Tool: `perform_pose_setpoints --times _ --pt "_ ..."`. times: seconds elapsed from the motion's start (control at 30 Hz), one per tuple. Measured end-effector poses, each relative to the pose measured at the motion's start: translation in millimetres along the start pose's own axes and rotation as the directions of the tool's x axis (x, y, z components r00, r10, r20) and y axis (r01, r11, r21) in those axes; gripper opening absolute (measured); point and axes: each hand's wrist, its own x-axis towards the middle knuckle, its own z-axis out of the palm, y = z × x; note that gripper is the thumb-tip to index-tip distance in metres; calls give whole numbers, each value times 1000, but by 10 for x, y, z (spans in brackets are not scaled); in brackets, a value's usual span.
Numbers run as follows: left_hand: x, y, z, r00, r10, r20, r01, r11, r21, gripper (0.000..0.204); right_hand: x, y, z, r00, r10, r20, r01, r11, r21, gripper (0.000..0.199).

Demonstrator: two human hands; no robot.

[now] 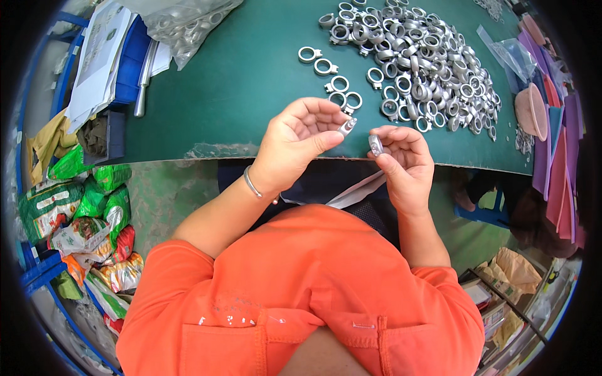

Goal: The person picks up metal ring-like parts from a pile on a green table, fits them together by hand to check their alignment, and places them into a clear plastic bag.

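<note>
Hidden: my own orange shirt (301, 294) fills the lower middle and covers my lap; the far side of the small silver metal piece (347, 126) is behind my left fingertips, so I cannot make out its full shape
Hard to make out: the second small silver metal piece (375, 145) is mostly wrapped by my right fingers; the clear plastic bag of metal rings (182, 25) at the top is cut off by the rim
Surface: a dark green table mat (244, 81) with a worn front edge; a big heap of silver metal ring clamps (426, 56) lies on its right half, and a short row of single ring clamps (332, 78) trails from the heap toward my hands
Room: piled green and red printed sacks (94, 219) on the floor to my left, stacked papers on a blue bin (113, 56) at the mat's left end, pink and purple plastic trays (552, 131) at the right
Left hand (298, 141): raised over the mat's front edge, palm toward me, thumb and forefinger pinching the first silver piece; a thin metal bangle (252, 185) on the wrist
Right hand (404, 163): just beside the left, apart from it, fingers curled and gripping the second piece at the thumb tip
Where the pieces are: both in the air above the mat's edge, near the loose ring clamps
</note>
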Motion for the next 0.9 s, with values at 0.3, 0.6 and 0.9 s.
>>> perform_pose_setpoints --times 0.3,0.6,0.9 --pt "-91 13 -57 970 -230 79 242 898 -367 22 54 -25 65 969 249 -2 -245 957 153 29" --pt "-317 147 -62 990 -115 77 95 969 229 19 76 -48 49 917 398 -1 -393 908 146 35" --pt "-278 198 -2 993 46 112 -108 755 647 11 81 -77 84 923 377 78 -382 923 50 42"
